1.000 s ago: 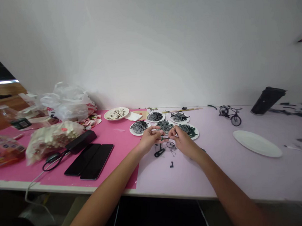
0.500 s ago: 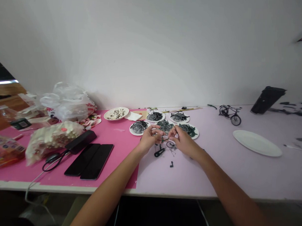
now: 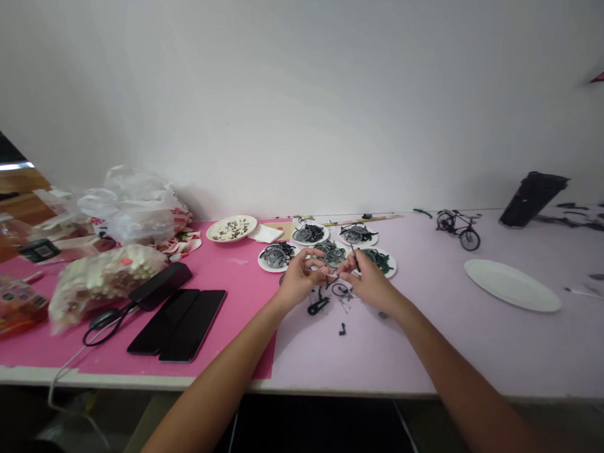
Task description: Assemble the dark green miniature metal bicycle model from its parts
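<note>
My left hand (image 3: 302, 278) and my right hand (image 3: 369, 281) face each other above the pale part of the table. Fingertips of the left are pinched on a small part too tiny to name. A thin dark stick-like piece (image 3: 355, 257) slants up out of my right hand's closed fingers. Below them lie a small toy wheel (image 3: 340, 290), a black chain-guard-shaped piece (image 3: 318, 306) and a small black angled bit (image 3: 342, 329). Just behind the hands, white plates hold dark toy bicycle parts, among them grey spoked wheels (image 3: 277, 255) and green pieces (image 3: 379, 260).
An assembled toy bicycle (image 3: 459, 229) stands at the right, near an oval white plate (image 3: 512, 286) and a leaning black cup (image 3: 533, 200). On the left are two dark phones (image 3: 177, 324), a black adapter (image 3: 160, 286), a bag of pale sticks (image 3: 107, 278) and plastic bags (image 3: 133, 206).
The right hand's fingers have shifted, and the dark stick-like piece now shows more clearly, pointing upward. Both hands stay close together in the same place; the whole view has moved slightly.
</note>
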Available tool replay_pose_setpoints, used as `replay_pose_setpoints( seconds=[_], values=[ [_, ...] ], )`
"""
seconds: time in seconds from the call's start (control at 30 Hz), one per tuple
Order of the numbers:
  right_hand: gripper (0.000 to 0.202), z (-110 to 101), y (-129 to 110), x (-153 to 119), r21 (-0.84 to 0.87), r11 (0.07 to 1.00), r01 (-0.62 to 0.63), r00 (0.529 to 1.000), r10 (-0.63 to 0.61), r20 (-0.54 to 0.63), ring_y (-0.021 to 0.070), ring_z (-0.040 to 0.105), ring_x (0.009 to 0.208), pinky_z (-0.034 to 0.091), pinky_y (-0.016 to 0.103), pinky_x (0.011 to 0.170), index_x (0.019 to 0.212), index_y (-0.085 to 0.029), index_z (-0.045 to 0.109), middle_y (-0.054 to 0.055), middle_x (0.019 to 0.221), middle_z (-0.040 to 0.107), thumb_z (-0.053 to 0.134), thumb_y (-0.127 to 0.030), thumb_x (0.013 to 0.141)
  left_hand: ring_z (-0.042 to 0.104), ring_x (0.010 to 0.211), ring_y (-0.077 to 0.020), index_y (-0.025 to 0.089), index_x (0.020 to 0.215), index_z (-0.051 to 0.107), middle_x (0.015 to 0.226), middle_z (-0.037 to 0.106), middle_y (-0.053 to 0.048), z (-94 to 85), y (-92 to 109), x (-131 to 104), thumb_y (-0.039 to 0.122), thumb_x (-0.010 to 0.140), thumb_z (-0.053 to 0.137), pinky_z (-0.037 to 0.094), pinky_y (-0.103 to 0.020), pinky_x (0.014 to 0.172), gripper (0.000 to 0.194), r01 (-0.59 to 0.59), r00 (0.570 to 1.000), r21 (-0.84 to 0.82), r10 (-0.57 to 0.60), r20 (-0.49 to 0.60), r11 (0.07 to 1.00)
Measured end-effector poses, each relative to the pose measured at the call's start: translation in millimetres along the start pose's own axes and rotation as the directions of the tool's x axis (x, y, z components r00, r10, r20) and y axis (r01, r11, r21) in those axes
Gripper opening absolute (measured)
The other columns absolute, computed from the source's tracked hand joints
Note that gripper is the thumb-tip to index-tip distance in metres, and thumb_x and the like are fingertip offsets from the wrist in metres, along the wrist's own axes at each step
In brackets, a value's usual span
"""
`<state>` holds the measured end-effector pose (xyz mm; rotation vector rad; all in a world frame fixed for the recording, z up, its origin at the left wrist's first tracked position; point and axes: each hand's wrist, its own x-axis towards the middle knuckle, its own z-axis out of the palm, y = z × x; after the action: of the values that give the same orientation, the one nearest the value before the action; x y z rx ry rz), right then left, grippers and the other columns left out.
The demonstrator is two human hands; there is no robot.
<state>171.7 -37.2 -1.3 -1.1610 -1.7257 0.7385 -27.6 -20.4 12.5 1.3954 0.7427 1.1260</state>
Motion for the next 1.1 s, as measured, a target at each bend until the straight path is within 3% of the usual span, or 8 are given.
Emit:
replay_pose_setpoints(
  seconds=[0.17, 0.4, 0.57, 0.7, 0.9, 1.0, 1.1],
  values=[
    [0.029, 0, 1, 1, 0.066, 0.998, 0.019, 1.0, -0.019, -0.013, 0.022, 0.062, 0.083, 0.045, 0.034, 0.073, 0.087, -0.028, 0.028, 0.0, 0.09, 0.063, 0.056, -0.022, 0.085, 0.076, 0.081, -0.021, 0.018, 0.11, 0.059, 0.078, 0.074, -0.003, 0.2, 3, -1, 0.041, 0.071, 0.092, 0.061, -0.031, 0.073, 0.055, 0.014, 0.999, -0.019, -0.013, 0.052, 1.0],
    [0.031, 1, -5, 2, 0.082, 0.989, 0.125, 0.988, -0.116, -0.105, 0.0221, 0.062, 0.085, 0.047, 0.035, 0.076, 0.085, -0.028, 0.027, 0.001, 0.087, 0.063, 0.056, -0.017, 0.082, 0.075, 0.068, -0.0175, 0.015, 0.102, 0.068, 0.083, 0.076, -0.006, -2.5, -3, 4, 0.059, 0.074, 0.086, 0.061, -0.029, 0.066, 0.055, 0.082, 0.996, -0.007, -0.082, 0.02, 0.997],
    [0.03, 2, -11, -1, -0.003, 0.984, 0.176, 0.979, -0.175, -0.104, 0.0226, 0.063, 0.082, 0.046, 0.036, 0.076, 0.082, -0.028, 0.027, 0.001, 0.085, 0.066, 0.054, -0.014, 0.081, 0.077, 0.077, -0.021, 0.011, 0.105, 0.076, 0.084, 0.079, -0.01, -2.1, -11, 4, 0.044, 0.069, 0.094, 0.056, -0.025, 0.066, 0.052, 0.125, 0.978, 0.057, -0.132, 0.158, 0.991],
    [0.027, 4, -10, -1, -0.05, 0.982, 0.181, 0.981, -0.184, -0.068, 0.023, 0.063, 0.082, 0.045, 0.035, 0.074, 0.082, -0.027, 0.029, 0.001, 0.085, 0.066, 0.053, -0.014, 0.082, 0.076, 0.074, -0.0207, 0.01, 0.108, 0.077, 0.08, 0.079, -0.011, -1.4, -13, 3, 0.038, 0.066, 0.095, 0.057, -0.028, 0.069, 0.054, 0.142, 0.971, 0.041, -0.147, 0.189, 0.989],
    [0.029, 5, -7, 0, -0.136, 0.978, 0.156, 0.98, -0.171, -0.103, 0.0226, 0.06, 0.083, 0.043, 0.034, 0.072, 0.081, -0.027, 0.031, 0.003, 0.093, 0.065, 0.059, -0.024, 0.087, 0.073, 0.073, -0.0182, 0.011, 0.104, 0.08, 0.078, 0.078, -0.008, -3.6, -15, 5, 0.044, 0.064, 0.096, 0.057, -0.028, 0.072, 0.055, 0.081, 0.983, 0.047, -0.087, 0.162, 0.996],
    [0.033, 4, -10, -1, -0.204, 0.971, 0.125, 0.975, -0.158, -0.158, 0.0192, 0.049, 0.071, 0.038, 0.031, 0.064, 0.08, -0.026, 0.032, 0.0, 0.083, 0.055, 0.061, -0.036, 0.093, 0.073, 0.073, -0.0182, 0.011, 0.103, 0.08, 0.079, 0.078, -0.008, -5.1, -18, 7, 0.049, 0.064, 0.095, 0.056, -0.028, 0.071, 0.056, 0.049, 0.992, 0.063, -0.057, 0.117, 0.997],
    [0.033, 3, -15, -4, -0.223, 0.97, 0.095, 0.979, -0.132, -0.157, 0.0191, 0.044, 0.066, 0.036, 0.032, 0.061, 0.082, -0.026, 0.035, -0.001, 0.075, 0.046, 0.047, -0.048, 0.103, 0.075, 0.075, -0.0195, 0.011, 0.101, 0.079, 0.08, 0.078, -0.009, -5.3, -20, 8, 0.051, 0.065, 0.094, 0.057, -0.028, 0.071, 0.056, 0.025, 0.997, 0.065, -0.03, 0.076, 0.998]
  ],
)
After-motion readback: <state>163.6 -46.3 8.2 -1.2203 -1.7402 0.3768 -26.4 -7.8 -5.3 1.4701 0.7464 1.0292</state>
